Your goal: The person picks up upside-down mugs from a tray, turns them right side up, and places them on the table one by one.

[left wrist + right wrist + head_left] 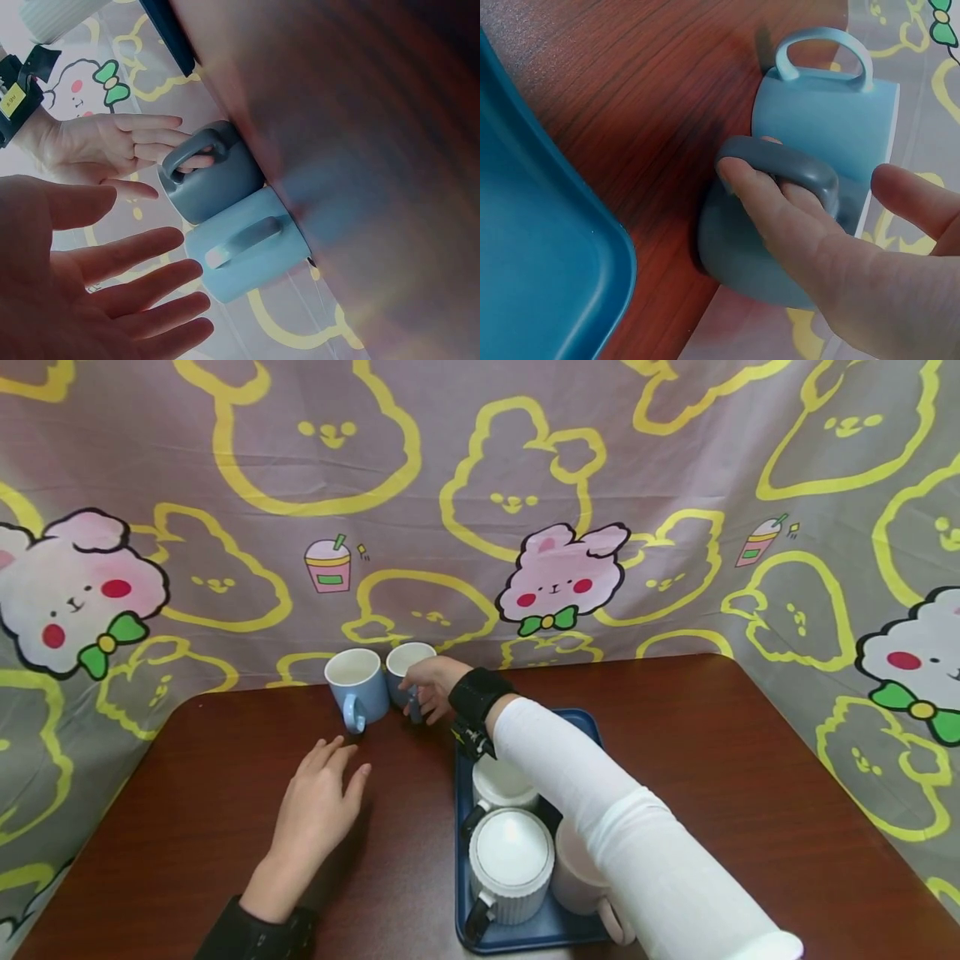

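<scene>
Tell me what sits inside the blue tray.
The blue tray holds two white ribbed mugs and a pinkish mug. The white sleeve hides the rest of it.

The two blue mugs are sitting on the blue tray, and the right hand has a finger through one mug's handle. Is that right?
Not quite. The two blue mugs stand on the bare wooden table, to the left of the blue tray, not on it. The head view shows this. The rest holds: the right hand has a finger through the darker mug's handle.
</scene>
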Available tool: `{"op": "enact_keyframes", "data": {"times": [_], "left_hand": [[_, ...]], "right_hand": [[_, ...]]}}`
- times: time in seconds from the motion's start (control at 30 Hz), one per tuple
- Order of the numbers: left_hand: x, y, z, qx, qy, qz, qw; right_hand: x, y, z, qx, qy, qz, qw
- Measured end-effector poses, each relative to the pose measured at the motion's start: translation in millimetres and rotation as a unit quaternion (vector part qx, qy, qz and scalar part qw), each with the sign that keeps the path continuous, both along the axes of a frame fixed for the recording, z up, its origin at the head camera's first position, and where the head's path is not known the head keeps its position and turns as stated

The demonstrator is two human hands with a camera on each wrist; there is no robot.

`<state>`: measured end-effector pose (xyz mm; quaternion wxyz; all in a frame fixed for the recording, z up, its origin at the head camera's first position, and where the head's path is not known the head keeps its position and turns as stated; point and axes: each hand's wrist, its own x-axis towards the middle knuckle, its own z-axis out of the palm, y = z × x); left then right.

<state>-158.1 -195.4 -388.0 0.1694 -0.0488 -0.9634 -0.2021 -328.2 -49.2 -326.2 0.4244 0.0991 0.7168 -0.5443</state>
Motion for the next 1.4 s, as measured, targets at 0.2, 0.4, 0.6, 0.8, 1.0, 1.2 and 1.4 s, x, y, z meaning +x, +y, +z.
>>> {"op": "enact_keyframes", "data": {"times": [0.2, 0.4, 0.6, 0.8, 1.0, 1.2, 1.4], "left_hand": [[-0.9, -0.1, -1.9, 0.001, 0.002, -0.002, 1.0], [-2.0, 0.2, -1.6, 0.001, 0.002, -0.003, 1.0], [-5.2, 4.2, 1.6, 0.002, -0.007, -0.003, 1.0], [-10.6, 10.6, 3.8, 0.004, -0.004, -0.006, 1.0], [-18.8, 18.9, 4.6, 0.01, 0.014, -0.018, 0.9997], [-25.2, 26.8, 8.0, 0.015, 0.004, -0.023, 0.9996], [-30.9, 29.9, 10.0, 0.016, -0.006, -0.022, 0.9996]], "right_hand": [[-3.6, -7.2, -5.6, 0.028, -0.012, -0.038, 0.999], [-3.3, -5.5, -4.6, 0.02, -0.012, -0.04, 0.999], [4.7, 1.0, 7.4, 0.039, 0.01, -0.001, 0.999], [11.3, 2.9, 14.6, 0.099, 0.057, 0.069, 0.991], [17.9, 5.8, 22.8, 0.141, 0.135, 0.141, 0.97], [19.4, 13.0, 27.2, 0.228, 0.269, 0.221, 0.909], [21.6, 32.4, 35.7, 0.285, 0.326, 0.228, 0.872]]}}
